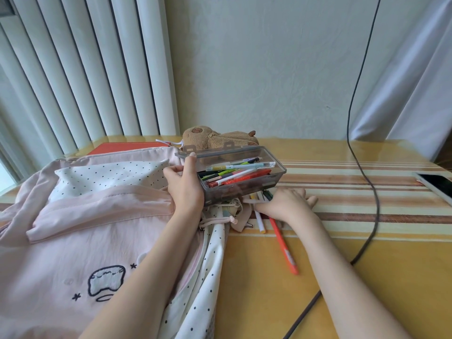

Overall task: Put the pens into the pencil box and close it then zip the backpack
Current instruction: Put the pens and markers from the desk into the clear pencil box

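Observation:
A clear grey pencil box (266, 182) stands open, lifted and tilted above the table, with several pens inside it. My left hand (183, 184) grips the box's left end. My right hand (286, 204) lies flat on the table just below the box, its fingers over a few loose pens (259, 220). An orange pen (283, 245) lies diagonally in front of that hand, its upper end under my palm. The pink backpack (73, 241) lies flat at the left, unzipped, with white dotted lining showing.
A brown plush pouch (215, 138) lies behind the box by the wall. A black cable (367, 187) runs down across the striped table. A phone (437, 185) lies at the right edge, an orange book (127, 146) behind the backpack.

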